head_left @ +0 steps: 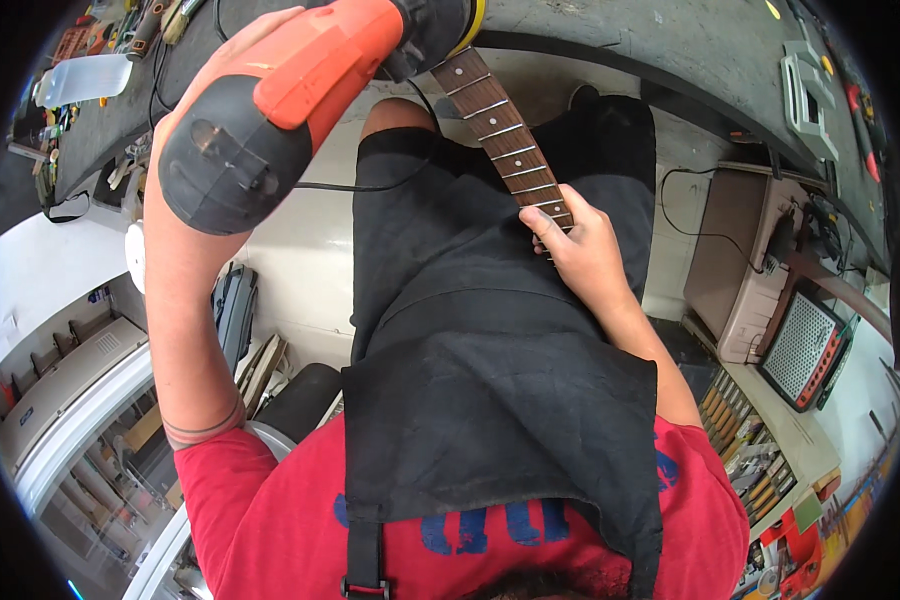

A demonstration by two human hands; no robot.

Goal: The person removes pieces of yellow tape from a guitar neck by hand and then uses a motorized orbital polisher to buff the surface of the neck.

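My left hand is wrapped round an orange and black orbital sander, a handheld power tool with a bulky black rear end. Its dark head with a yellow rim lies at the top, right by the upper end of a guitar neck. I cannot tell whether they touch. The neck has a dark wooden fingerboard with metal frets and pale dot inlays, and it slants over my lap. My right hand grips its lower end, thumb across the fingerboard. The neck's far end is hidden behind the sander.
A dark workbench curves across the top, with a clear plastic bottle and hand tools at its left. A black cable hangs below the sander. At right stand a beige case and a grille-fronted amplifier. My black apron covers my lap.
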